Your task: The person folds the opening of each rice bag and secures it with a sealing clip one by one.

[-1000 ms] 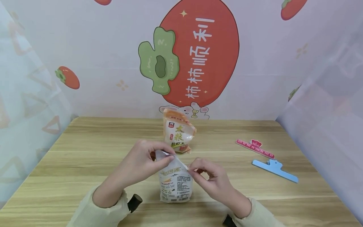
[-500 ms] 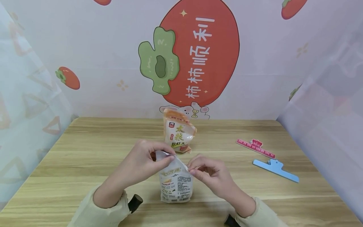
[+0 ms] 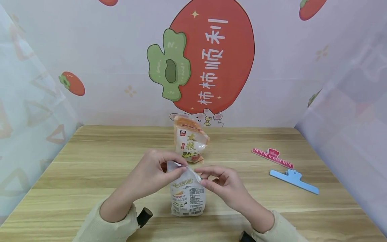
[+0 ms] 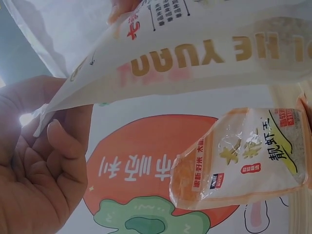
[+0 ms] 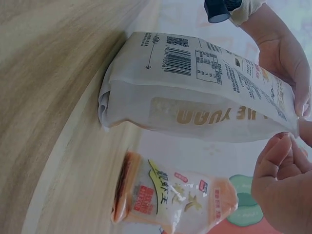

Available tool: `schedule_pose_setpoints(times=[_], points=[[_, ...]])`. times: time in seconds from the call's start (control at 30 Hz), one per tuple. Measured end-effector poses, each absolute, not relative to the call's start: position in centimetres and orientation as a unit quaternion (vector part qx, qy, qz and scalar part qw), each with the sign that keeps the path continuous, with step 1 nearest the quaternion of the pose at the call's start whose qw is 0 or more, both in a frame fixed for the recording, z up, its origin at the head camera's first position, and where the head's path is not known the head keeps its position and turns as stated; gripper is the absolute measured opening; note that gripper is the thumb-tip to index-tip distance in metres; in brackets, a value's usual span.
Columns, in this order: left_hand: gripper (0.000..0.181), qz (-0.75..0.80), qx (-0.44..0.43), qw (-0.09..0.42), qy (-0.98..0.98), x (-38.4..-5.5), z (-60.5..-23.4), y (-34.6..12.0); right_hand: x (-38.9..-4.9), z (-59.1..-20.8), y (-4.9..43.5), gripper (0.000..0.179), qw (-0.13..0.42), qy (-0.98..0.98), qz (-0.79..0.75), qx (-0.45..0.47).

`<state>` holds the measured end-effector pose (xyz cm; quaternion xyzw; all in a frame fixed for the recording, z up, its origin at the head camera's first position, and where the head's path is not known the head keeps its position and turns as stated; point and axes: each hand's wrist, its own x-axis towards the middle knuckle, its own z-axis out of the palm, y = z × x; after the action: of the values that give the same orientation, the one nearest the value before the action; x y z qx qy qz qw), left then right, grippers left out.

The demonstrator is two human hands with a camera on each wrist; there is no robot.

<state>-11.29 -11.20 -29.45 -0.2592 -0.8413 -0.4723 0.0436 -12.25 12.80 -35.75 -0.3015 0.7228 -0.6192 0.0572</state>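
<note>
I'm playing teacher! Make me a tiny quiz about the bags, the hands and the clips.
1. True or false: the blue bag clip lies nearer the person than the pink bag clip.
2. Fill the gap: the left hand and the right hand hold the ____ edge of the white HE YUAN bag.
3. Seen from the head camera, where does the orange-and-white rice bag stand?
A) on the blue bag clip
B) behind the white HE YUAN bag
C) in the right hand

Key: 1 true; 2 top; 3 B.
</note>
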Motion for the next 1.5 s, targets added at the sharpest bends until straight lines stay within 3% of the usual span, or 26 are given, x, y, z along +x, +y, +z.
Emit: schedule_pose_setpoints(times=[0.2,0.4,0.83,1.27,1.5], points=[[0.008,-0.474,-0.264,0.034,-0.839,-11.4,-29.6,-11.3,-12.3,-35.6,12.8,0.020,0.075,0.718,-0.622,-0.303],[0.005,-0.469,-0.271,-0.005,-0.840,-11.3,-29.6,-11.1,-12.1,-35.7,12.6,0.017,0.057,0.688,-0.646,-0.325],[0.016,-0.452,-0.244,0.085,-0.854,-10.1,-29.8,-9.7,-11.9,-35.9,12.6,0.013,0.046,0.676,-0.652,-0.341],[0.011,-0.419,-0.258,0.076,-0.867,-10.3,-29.7,-10.1,-11.8,-35.9,12.5,0.012,0.034,0.678,-0.642,-0.356],[0.010,-0.434,-0.263,0.047,-0.860,-10.5,-29.6,-10.3,-11.8,-35.9,12.5,0.011,0.044,0.680,-0.644,-0.348]])
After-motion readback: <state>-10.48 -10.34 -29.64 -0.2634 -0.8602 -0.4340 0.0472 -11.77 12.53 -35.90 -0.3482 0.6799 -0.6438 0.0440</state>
